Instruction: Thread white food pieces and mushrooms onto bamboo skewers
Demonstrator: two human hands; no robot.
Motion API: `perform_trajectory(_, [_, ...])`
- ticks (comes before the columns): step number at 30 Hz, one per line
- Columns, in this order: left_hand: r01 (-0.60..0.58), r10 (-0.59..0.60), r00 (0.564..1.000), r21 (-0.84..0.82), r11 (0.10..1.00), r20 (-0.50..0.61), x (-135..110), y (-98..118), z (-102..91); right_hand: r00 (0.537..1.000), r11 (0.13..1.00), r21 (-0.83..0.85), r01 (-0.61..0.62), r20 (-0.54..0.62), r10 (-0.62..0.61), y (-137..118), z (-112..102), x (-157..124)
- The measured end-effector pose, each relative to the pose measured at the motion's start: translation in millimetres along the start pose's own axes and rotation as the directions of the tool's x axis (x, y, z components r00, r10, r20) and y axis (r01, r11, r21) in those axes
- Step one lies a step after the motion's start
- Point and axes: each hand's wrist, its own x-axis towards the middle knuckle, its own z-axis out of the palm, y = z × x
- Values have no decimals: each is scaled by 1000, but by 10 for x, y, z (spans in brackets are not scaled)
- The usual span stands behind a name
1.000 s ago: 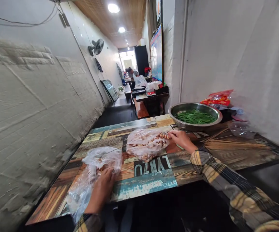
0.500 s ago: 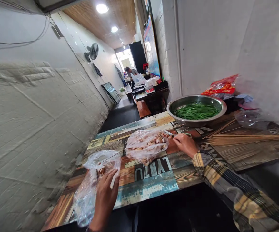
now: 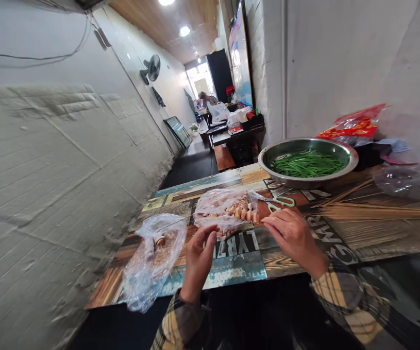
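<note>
My right hand (image 3: 292, 238) is closed, its thumb and fingertips pinched at the right end of a row of pale meat pieces that looks like a meat skewer (image 3: 246, 214). The stick itself is mostly hidden. Behind that row lies a clear plastic bag (image 3: 210, 201) with more small meat pieces in it. Just in front of this bag is my left hand (image 3: 199, 255), thumb and fingers apart and curved, with nothing visible in it. To its left, another clear plastic bag (image 3: 137, 287) holds thin sticks and a brownish piece. Scissors (image 3: 284, 201) with pale green handles rest beyond my right hand.
A steel basin (image 3: 264, 167) of cut green stalks (image 3: 308, 164) stands at the back right. Beside it are bamboo skewers (image 3: 377, 211) and a red plastic package (image 3: 359, 126). The patterned table (image 3: 227, 277) runs along a white brick wall (image 3: 49, 194). A person (image 3: 210, 98) sits far back.
My left hand has left the left bag and moved right, close to the meat bag. My right hand has come nearer, and the row of meat shows more clearly. The view has shifted.
</note>
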Motion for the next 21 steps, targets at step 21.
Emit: perform_trajectory(21, [14, 22, 991, -260, 966, 133, -26, 109, -54, 995, 995, 34, 93, 18, -94, -456, -7, -48])
